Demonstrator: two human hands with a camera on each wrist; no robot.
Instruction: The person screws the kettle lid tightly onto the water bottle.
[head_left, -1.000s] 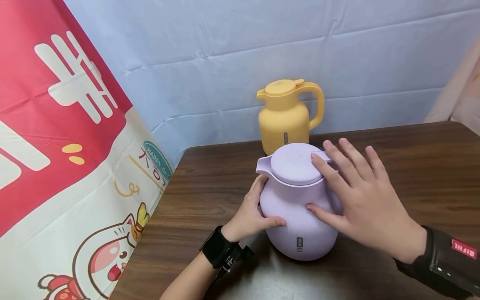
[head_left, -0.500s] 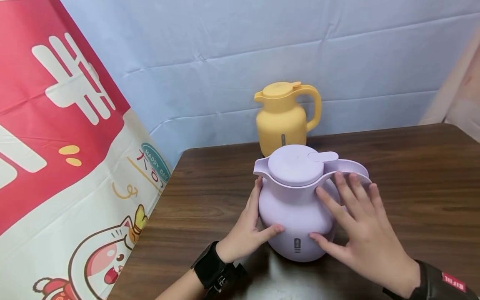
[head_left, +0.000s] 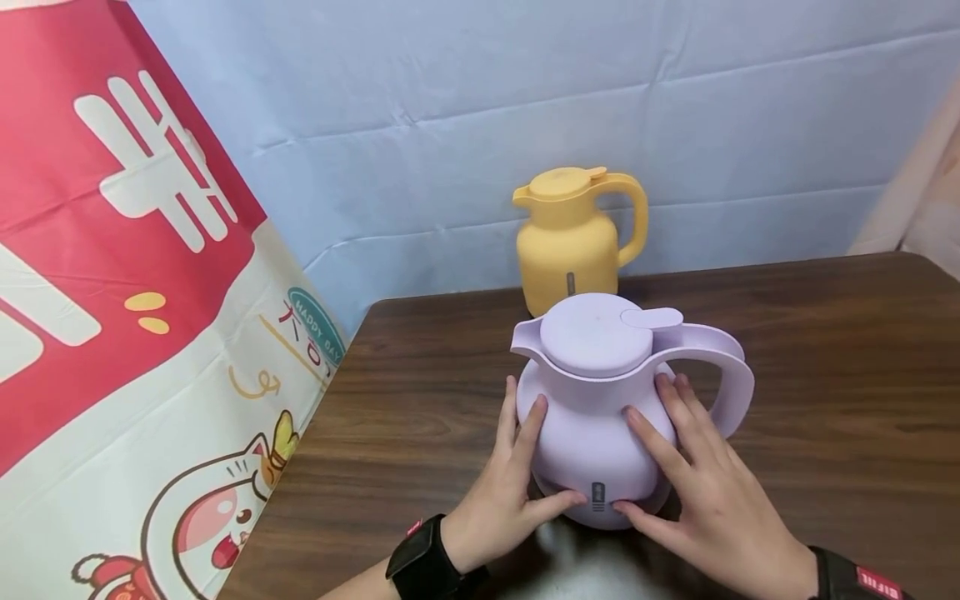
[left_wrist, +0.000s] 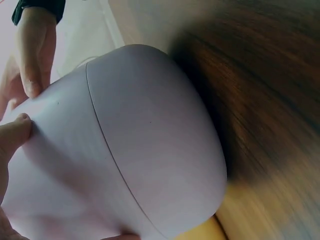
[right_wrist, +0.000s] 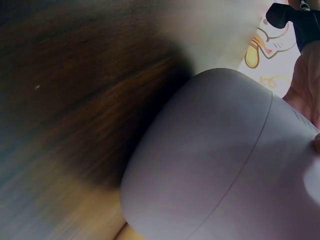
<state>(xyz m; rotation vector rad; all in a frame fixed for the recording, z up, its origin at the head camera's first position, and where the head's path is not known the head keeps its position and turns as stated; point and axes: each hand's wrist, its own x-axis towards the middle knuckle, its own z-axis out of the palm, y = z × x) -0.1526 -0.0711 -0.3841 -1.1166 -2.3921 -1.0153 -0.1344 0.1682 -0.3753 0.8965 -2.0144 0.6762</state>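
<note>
A lilac thermos jug (head_left: 600, 433) stands upright on the dark wooden table (head_left: 420, 375), its lid on, spout to the left and handle to the right. My left hand (head_left: 504, 492) rests against its left side with fingers spread and fairly straight, thumb low on the front near the small grey label (head_left: 597, 492). Against the right side lies my right hand (head_left: 712, 500), fingers extended below the handle and thumb close to the other thumb. In the left wrist view the jug's lower body (left_wrist: 150, 130) shows a seam; the right wrist view shows it too.
A yellow thermos jug (head_left: 567, 250) stands behind the lilac one, near the table's back edge. Light blue cloth (head_left: 450, 125) hangs beyond the table. On the left is a red and white printed cloth (head_left: 202, 350) with cartoon figures.
My right hand has come down from beside the lid and handle to the jug's body. My left fingers have shifted toward the front and its thumb lower. The jug stays in place.
</note>
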